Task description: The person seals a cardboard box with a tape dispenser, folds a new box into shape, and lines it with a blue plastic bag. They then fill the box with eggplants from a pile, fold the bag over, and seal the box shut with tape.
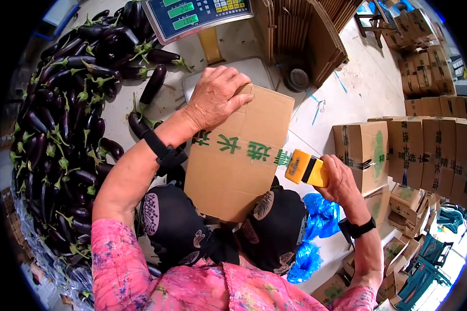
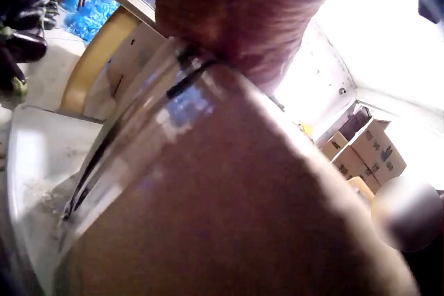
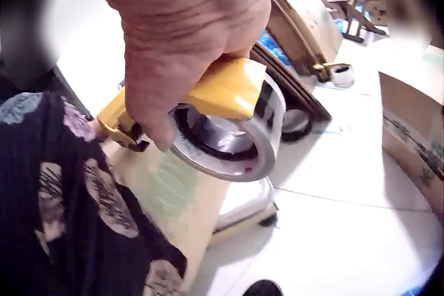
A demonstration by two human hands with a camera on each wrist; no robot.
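Observation:
A cardboard box (image 1: 233, 181) printed with green characters leans on the seated person's lap, tilted. Its far edge is gripped by my left hand (image 1: 220, 96), the thumb lying on the printed face and the fingers over the edge. In the left wrist view, shiny clear tape (image 2: 132, 164) runs along one side of the box. My right hand (image 1: 342, 179) holds a yellow tape dispenser (image 1: 306, 170) beside the box's right edge, overlapping the print's end in the head view. The right wrist view shows the thumb wrapped over the dispenser and its roll of tape (image 3: 260, 157).
Many eggplants (image 1: 62, 119) are heaped on the left. A digital scale's display (image 1: 197, 15) and platform (image 1: 254, 70) stand ahead. Flattened cardboard (image 1: 316, 46) is stacked behind the box, and printed boxes (image 1: 410, 150) line the right. Blue plastic (image 1: 319, 212) lies by the right knee.

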